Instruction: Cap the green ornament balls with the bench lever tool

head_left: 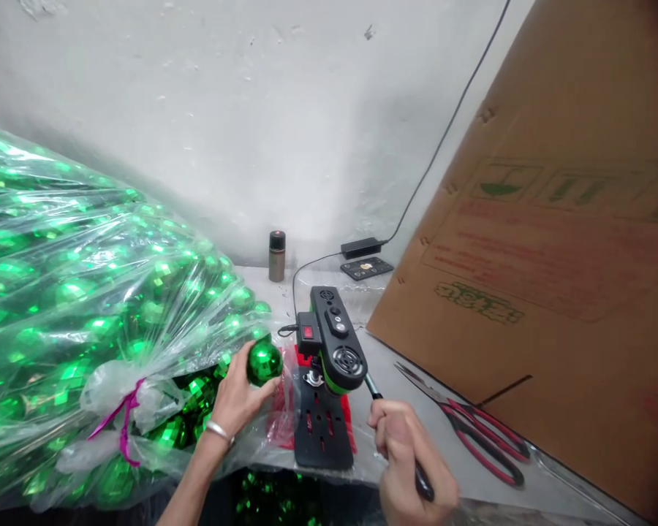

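Positioning a green ball (265, 363) beside the black device (337, 332), apparently, the left hand (237, 394) gripped it, the right hand (409, 453) a handle (425, 483)—the next move likely called for careful alignment.

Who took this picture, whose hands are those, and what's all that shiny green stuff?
There's just one picture, from a camera worn on a person's head, looking forward and down. There's no robot: both hands are that person's own. The left hand holds a shiny green ball. The right hand grips the handle of a small black machine with round vents and a red switch. I can't tell exactly what it does. The machine stands on a table. A big clear plastic bag full of green balls is on the left. Scissors lie on the right, near a cardboard box, and a small bottle stands near the wall.
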Motion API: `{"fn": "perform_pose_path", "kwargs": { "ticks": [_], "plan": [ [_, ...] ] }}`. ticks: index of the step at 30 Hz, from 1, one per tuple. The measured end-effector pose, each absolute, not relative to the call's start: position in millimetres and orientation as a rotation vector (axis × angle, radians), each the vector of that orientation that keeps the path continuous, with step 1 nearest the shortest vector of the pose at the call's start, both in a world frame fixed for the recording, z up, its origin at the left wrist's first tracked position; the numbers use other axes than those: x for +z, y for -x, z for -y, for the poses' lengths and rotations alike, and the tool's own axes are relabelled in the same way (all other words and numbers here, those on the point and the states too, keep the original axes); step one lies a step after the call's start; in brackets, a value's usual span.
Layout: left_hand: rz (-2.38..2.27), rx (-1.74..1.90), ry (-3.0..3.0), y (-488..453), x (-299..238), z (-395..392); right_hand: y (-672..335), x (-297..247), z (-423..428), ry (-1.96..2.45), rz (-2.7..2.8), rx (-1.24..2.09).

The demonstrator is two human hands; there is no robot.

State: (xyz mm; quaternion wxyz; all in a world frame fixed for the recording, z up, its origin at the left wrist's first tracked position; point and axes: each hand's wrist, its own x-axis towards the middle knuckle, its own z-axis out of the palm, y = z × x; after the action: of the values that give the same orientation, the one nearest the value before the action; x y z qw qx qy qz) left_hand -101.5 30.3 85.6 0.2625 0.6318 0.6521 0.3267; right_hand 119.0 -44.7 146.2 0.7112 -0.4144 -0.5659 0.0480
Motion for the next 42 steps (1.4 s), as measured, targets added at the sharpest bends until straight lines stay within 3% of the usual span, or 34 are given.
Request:
{"fn": "perform_pose_path", "kwargs": {
  "ticks": [3, 6, 14, 22, 32, 42],
  "plan": [
    [-1.427, 1.237, -1.330, 95, 77, 11, -119, 154, 43, 0.902, 1.269, 0.118],
    [-1.173, 1.138, -1.228, 74, 49, 44, -119, 161, 40, 0.919, 1.281, 0.157],
    [-1.455, 1.157, -1.461, 35, -10, 21, -122, 169, 43, 0.941, 1.329, 0.198],
    [-1.436, 1.088, -1.642, 31, -12, -3, -122, 163, 45, 0.911, 1.347, 0.165],
    [-1.269, 1.020, -1.333, 53, 3, -17, -122, 167, 44, 0.928, 1.351, 0.158],
    [-1.368, 0.946, -1.669, 40, 3, -5, -124, 165, 46, 0.928, 1.366, 0.159]
  ]
}}
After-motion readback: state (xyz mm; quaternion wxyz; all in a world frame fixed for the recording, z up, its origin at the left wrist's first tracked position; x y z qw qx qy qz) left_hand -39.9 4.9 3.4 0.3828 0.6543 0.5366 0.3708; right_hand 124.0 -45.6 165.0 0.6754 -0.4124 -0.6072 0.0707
